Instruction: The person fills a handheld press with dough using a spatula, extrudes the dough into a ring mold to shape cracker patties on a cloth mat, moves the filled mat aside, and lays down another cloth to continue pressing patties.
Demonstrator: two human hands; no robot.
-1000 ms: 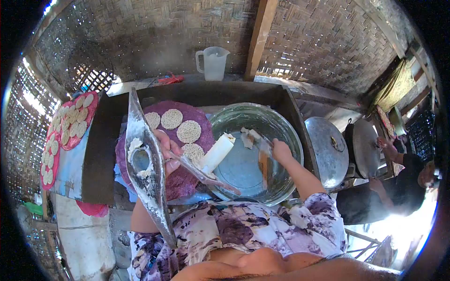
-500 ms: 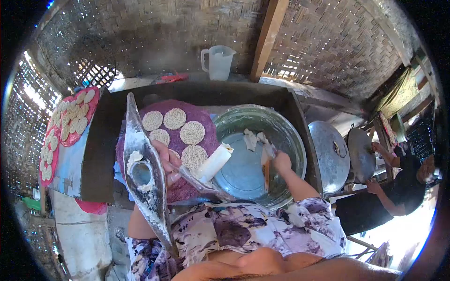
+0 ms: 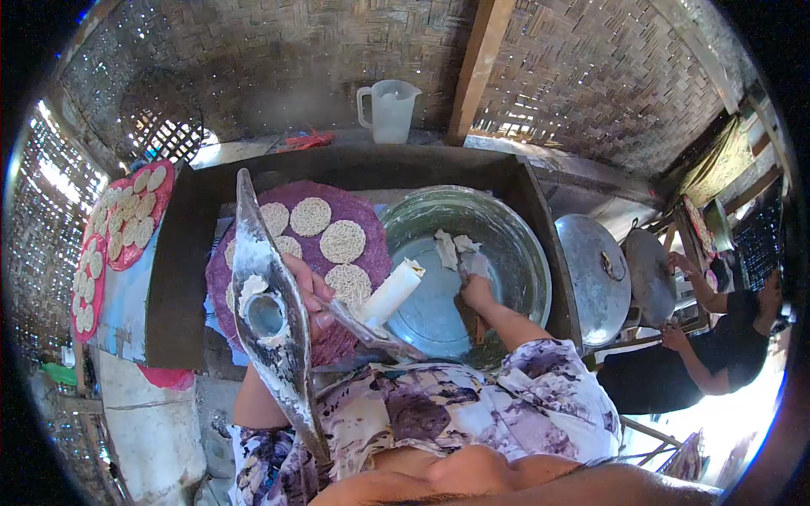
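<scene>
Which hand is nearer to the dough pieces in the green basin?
The right. The right hand is inside the basin, holding a flat tool beside the dough pieces. The left hand is outside it, over the purple mat.

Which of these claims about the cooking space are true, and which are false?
1. The left hand grips a long grey tool with pointed ends. True.

2. The right hand is over the round purple mat. False: it is inside the large round green basin.

3. Cream-coloured lacy rounds lie on the purple mat. True.

4. The translucent plastic pitcher stands in the basin. False: it stands beyond the basin, near the woven wall.

5. Another person in dark clothes is off to the right. True.
</scene>
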